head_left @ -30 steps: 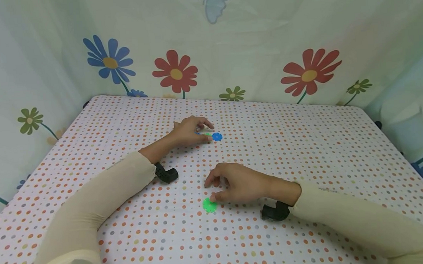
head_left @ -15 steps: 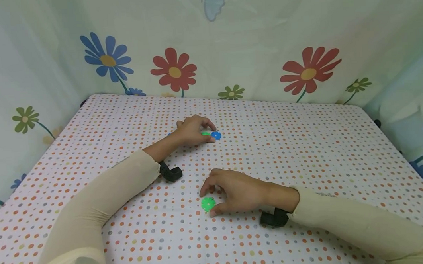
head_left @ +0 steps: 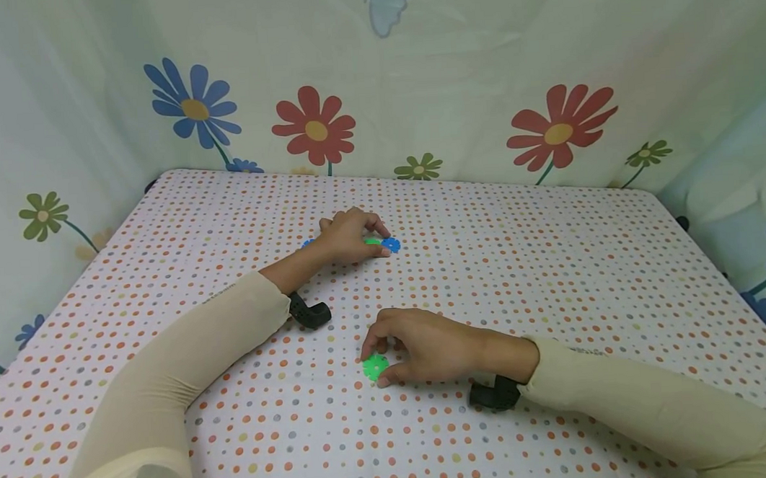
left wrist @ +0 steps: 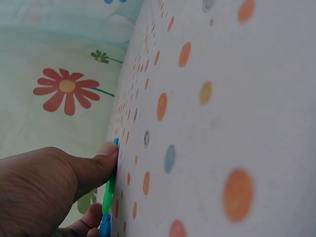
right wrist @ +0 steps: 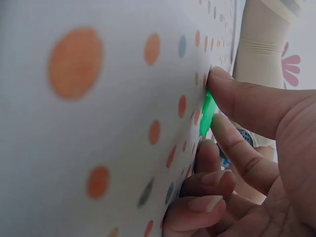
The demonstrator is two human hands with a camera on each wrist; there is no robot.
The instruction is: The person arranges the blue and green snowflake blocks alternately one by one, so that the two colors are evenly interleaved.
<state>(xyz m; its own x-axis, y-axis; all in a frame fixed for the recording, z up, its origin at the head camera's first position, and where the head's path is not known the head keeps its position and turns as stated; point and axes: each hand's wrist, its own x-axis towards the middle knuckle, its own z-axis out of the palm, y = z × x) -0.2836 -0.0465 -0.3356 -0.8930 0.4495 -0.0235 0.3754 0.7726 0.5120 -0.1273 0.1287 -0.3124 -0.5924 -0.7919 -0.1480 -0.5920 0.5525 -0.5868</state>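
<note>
My left hand (head_left: 352,237) lies over a row of notched plastic snowflake discs on the table. Its thumb and forefinger are curled at the edges of the blue disc (head_left: 392,245) at the row's right end. Beside that a green disc (head_left: 372,241) shows between the fingers, and another blue disc (head_left: 308,242) peeks out left of the hand; the middle of the row is hidden. Nearer the front, my right hand (head_left: 427,345) pinches a single green disc (head_left: 375,367) by its edges. In the right wrist view this green disc (right wrist: 207,113) lies flat between thumb and forefinger.
A white cloth with coloured dots covers the table (head_left: 555,295). Behind it hangs a flower-printed curtain (head_left: 439,77). Dark camera mounts sit under both wrists, the left mount (head_left: 310,313) and the right mount (head_left: 494,393).
My right hand has moved slightly left and toward the front, spread around the green disc, then drawn its fingers in to the edges. My left hand has shifted slightly right along the row.
</note>
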